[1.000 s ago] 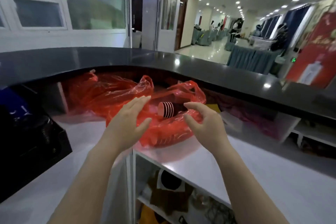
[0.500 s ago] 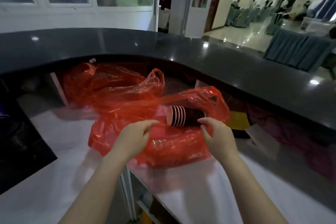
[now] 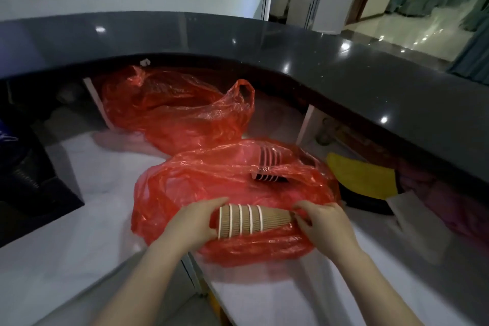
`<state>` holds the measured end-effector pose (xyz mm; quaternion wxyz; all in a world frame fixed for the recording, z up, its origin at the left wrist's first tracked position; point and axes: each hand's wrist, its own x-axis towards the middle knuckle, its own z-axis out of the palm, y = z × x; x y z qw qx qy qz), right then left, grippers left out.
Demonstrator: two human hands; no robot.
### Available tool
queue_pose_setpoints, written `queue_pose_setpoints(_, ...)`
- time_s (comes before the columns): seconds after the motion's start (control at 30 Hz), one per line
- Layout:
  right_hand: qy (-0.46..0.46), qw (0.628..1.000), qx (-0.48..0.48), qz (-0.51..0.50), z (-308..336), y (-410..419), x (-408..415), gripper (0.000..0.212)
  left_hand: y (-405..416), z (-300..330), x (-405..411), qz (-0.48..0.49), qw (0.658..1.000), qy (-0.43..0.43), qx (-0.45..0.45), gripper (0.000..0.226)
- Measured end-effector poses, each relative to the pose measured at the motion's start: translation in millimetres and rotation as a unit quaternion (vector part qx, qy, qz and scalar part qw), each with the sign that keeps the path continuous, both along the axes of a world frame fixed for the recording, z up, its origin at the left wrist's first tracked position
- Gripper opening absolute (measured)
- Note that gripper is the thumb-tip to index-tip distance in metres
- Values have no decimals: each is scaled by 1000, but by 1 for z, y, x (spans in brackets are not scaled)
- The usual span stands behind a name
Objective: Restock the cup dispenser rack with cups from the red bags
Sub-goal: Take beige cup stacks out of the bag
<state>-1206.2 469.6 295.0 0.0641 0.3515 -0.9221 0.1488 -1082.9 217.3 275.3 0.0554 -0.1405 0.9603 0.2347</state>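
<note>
Left hand [image 3: 191, 225] now gripping rim end of tan ribbed paper-cup stack [image 3: 251, 220]; right hand [image 3: 324, 222] pinching narrow end. Half second back, both gripping only near red plastic bag [image 3: 185, 188]. Stack emerging, lying atop bag; extraction progressing. Dark striped cups [image 3: 270, 167] remaining inside. Second red bag [image 3: 172, 114] behind. Dispenser rack not visible.
</note>
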Motion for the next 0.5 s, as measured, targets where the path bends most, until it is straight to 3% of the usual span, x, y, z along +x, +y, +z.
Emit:
queue_pose_setpoints(0.1, -16, 1000, 10, 14, -5, 6, -3, 23, 5, 0, -5, 8, 999, 43, -5, 53)
queue_pose_setpoints(0.27, -32, 996, 81, 15, -15, 23, -7, 53, 7, 6, -7, 73, 991, 113, -4, 18)
queue_pose_setpoints(0.37, -36, 993, 113, 2, -19, 28, -8, 71, 3, 15, -3, 116, 976, 179, 53, 19)
queue_pose_setpoints(0.5, -64, 997, -34, 15, -9, 19, -4, 83, -2, 39, 9, 118, 959, 218, 139, 33)
